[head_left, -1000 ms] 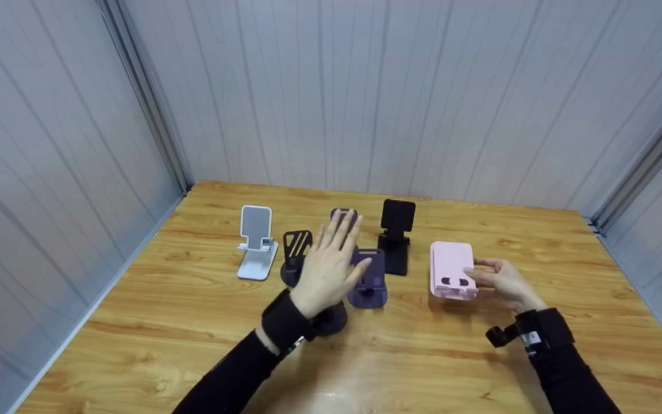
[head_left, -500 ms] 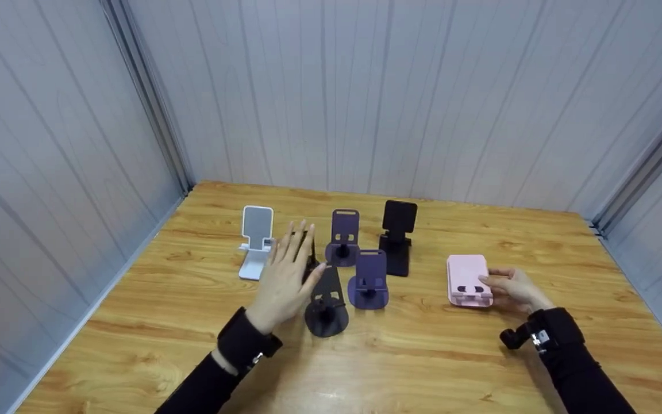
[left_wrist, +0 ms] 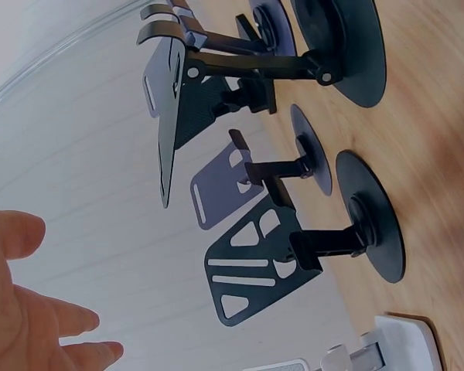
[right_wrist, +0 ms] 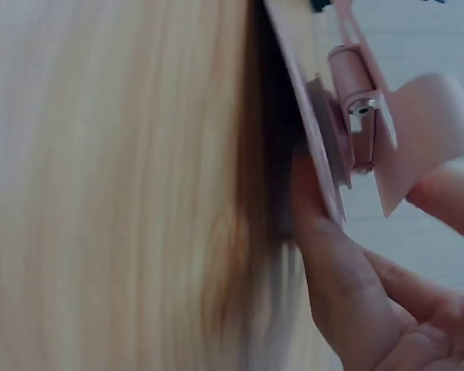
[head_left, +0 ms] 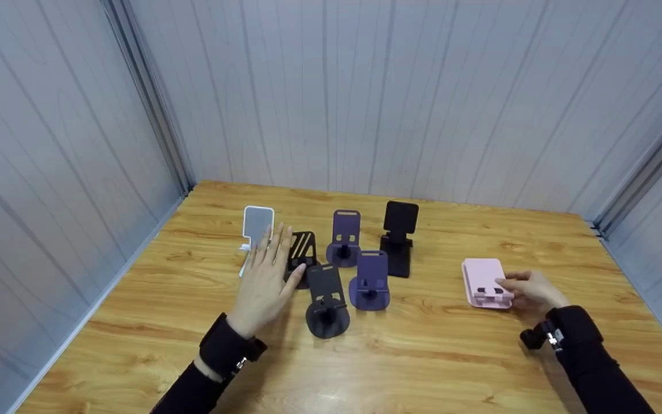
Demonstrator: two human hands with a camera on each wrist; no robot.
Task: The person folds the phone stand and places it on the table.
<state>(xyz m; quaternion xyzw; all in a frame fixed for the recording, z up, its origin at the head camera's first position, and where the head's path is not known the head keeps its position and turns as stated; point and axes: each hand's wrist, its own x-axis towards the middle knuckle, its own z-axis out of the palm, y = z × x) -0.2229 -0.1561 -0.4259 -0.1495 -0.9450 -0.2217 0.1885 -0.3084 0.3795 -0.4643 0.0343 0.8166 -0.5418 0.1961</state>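
Observation:
My right hand pinches the near right edge of a folded pink phone stand. In the right wrist view, a finger is under the pink base plate, and a dark shadow lies between plate and table. My left hand is spread with straight fingers, holding nothing. It overlaps the lower part of a white phone stand in the head view. Beside its thumb stands a black phone stand with slanted slots. In the left wrist view, that slotted stand is apart from the fingers.
Another black stand is nearest the front of the group. Two purple stands, one nearer and one farther, are in the middle. A tall black stand rises behind them. Panelled walls enclose the wooden table.
My left hand has moved left, from over the middle stands to the white stand. My right hand has carried the pink phone stand to the right and lower in the view.

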